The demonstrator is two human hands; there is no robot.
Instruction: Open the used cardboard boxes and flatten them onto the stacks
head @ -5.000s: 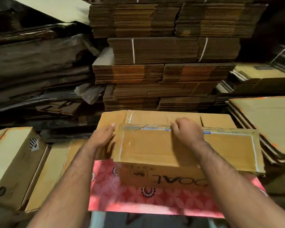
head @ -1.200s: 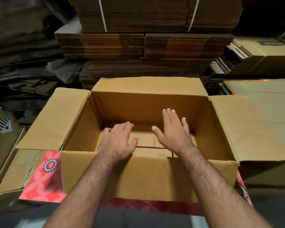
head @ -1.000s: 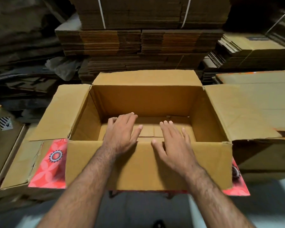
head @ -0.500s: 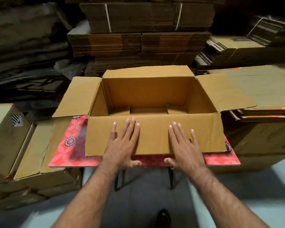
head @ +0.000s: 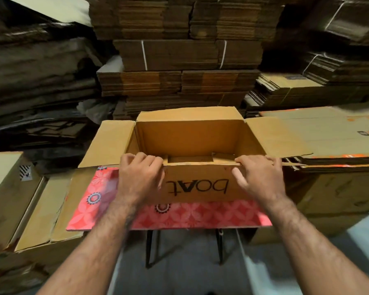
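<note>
An open brown cardboard box (head: 197,188) with "boAt" printed upside down on its near wall stands on a small table with a red flowered top (head: 192,216). Its left, right and far flaps stand spread open. My left hand (head: 140,177) grips the near wall's top edge at the left, fingers curled over the rim. My right hand (head: 259,177) grips the same edge at the right. The box's bottom flaps show inside.
A stack of flattened boxes (head: 332,137) lies at the right, under the box's right flap. Closed boxes (head: 11,194) stand at the left. Tall bundles of flat cardboard (head: 179,56) fill the back. Grey floor lies below the table's black legs.
The hands left the inside of the box, lay flat on the near flap folded down outside, and now grip the near wall's top edge. The printed wall shows.
</note>
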